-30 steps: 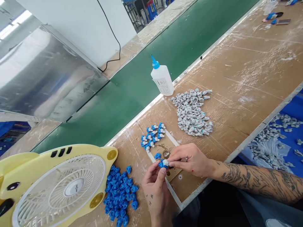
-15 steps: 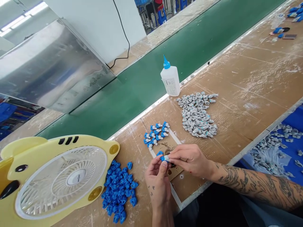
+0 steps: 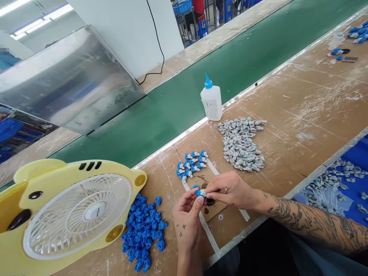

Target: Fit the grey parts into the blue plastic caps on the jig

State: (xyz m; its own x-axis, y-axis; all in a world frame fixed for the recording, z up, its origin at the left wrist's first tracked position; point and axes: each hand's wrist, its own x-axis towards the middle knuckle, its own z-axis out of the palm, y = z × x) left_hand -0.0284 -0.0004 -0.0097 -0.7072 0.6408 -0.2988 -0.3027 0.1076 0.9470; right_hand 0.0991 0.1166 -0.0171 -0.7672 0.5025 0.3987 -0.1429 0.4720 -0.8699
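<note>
Between the fingertips of both hands is a small blue-and-grey plastic part. My left hand pinches its blue side with thumb and fingers. From the right, my right hand grips the grey end. Just behind, a second blue piece shows partly, close to the left fingertips. Under the hands lies a brown board with dark stains and a small dark round pot, partly hidden. Several joined blue-and-grey parts stand at the board's far left corner.
Loose blue pieces are heaped at left, beside a yellow animal-shaped fan. Grey pieces form a pile at back right. A white bottle with a blue nozzle stands by the green conveyor belt. At right is a blue bin of grey pieces.
The camera view has shifted slightly. Both hands stay together on the same part, and the right hand has drawn a little back, showing more of the dark pot.
</note>
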